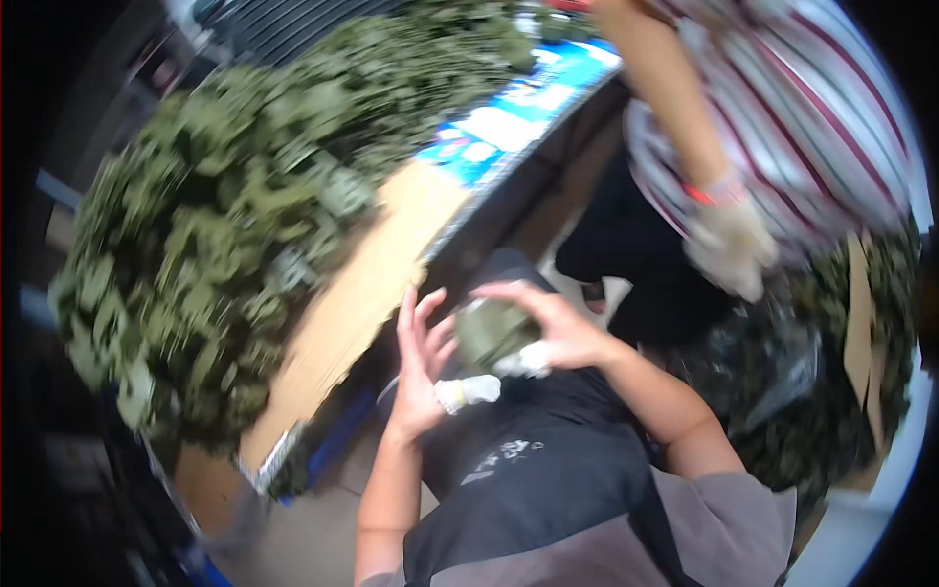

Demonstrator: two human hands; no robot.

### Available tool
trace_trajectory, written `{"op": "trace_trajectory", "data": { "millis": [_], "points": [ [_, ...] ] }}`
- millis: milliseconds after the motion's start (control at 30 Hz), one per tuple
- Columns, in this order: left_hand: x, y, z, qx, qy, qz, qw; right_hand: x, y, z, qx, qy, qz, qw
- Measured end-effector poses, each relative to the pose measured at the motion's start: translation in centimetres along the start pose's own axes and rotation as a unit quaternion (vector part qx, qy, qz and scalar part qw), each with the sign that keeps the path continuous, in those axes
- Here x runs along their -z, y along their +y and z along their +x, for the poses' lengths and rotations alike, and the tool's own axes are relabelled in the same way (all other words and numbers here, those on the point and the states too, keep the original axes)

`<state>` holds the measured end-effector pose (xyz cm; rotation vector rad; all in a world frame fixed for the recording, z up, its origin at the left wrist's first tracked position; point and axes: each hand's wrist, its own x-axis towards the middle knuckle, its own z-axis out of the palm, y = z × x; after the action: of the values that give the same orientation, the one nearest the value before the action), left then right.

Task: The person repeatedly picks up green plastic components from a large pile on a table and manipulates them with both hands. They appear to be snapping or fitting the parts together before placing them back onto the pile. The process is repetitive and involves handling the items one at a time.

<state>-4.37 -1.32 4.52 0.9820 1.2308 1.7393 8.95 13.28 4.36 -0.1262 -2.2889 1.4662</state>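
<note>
Head view shows the right hand (553,328) curled over a small bundle of green leaves (489,331), gripping it from the right above the lap. The left hand (423,367) stands just left of the bundle, fingers spread open, holding nothing, a white wrapping on its thumb.

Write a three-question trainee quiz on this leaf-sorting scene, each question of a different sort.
1. True or false: the right hand rests on a folded bundle of green leaves.
2. What lies heaped on the long tan wooden table?
A. green leaves
B. red cloth
C. white cups
3. Fill in: the co-worker in the striped shirt wears a pale ___.

Key: 1 true; 2 A, the big green leaf pile; 3 glove.
</note>
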Motion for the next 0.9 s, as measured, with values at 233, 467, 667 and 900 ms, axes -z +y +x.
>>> {"op": "trace_trajectory", "data": {
  "millis": [233, 467, 667, 900],
  "points": [
    [4.0, -2.6, -0.5, -0.054, 0.081, 0.109, 0.989, -5.4, 1.6, 3.8, -0.128, 0.034, 0.316, 0.939],
    [6.4, 0.1, -1.1, -0.117, 0.067, 0.314, 0.94, -2.6, -1.4, 8.7, 0.079, -0.149, -0.082, 0.982],
    [7.2, 0.5, 1.1, -0.11, 0.009, 0.337, 0.935, -1.3, 0.2, 9.4, 0.101, -0.128, -0.048, 0.985],
    [5.1, 6.0, 8.0, 0.002, -0.049, 0.289, 0.956, 4.0, 0.4, 7.1, 0.053, 0.11, -0.016, 0.992]
  ]
}}
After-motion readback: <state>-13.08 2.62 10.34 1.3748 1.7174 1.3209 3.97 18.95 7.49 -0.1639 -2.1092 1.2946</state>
